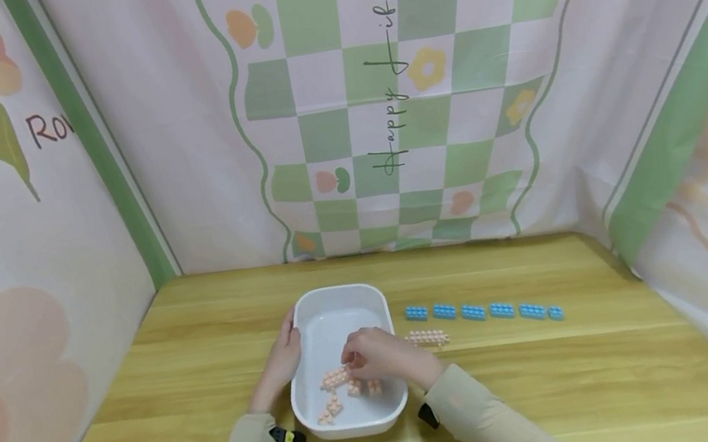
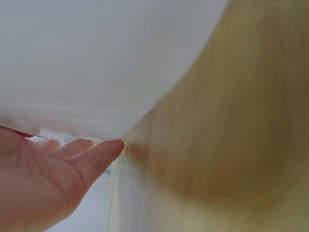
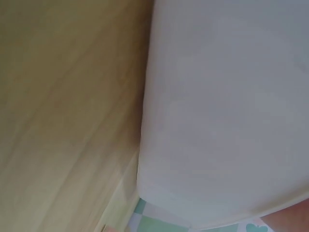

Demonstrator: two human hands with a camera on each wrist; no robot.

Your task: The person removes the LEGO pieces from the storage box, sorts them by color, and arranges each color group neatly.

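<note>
A white plastic tub (image 1: 359, 429) stands on the table in the head view. My left hand (image 1: 284, 357) holds its left side, thumb at the rim; in the left wrist view the left hand (image 2: 63, 169) has its fingers against the tub's outer wall (image 2: 106, 63). Several peach building blocks (image 1: 334, 405) lie in the near half of the tub. My right hand (image 1: 378, 356) reaches in over the right rim, fingers bent down at the right end of a longer peach block (image 1: 333, 379). Its fingertips are partly hidden, so whether they pinch a block I cannot tell.
To the tub's right, several blue building blocks (image 1: 473, 312) form a row across the wooden table (image 1: 561, 389). A strip of peach blocks (image 1: 428, 337) lies nearer, beside the right wrist. A printed curtain (image 1: 326, 132) hangs behind the table.
</note>
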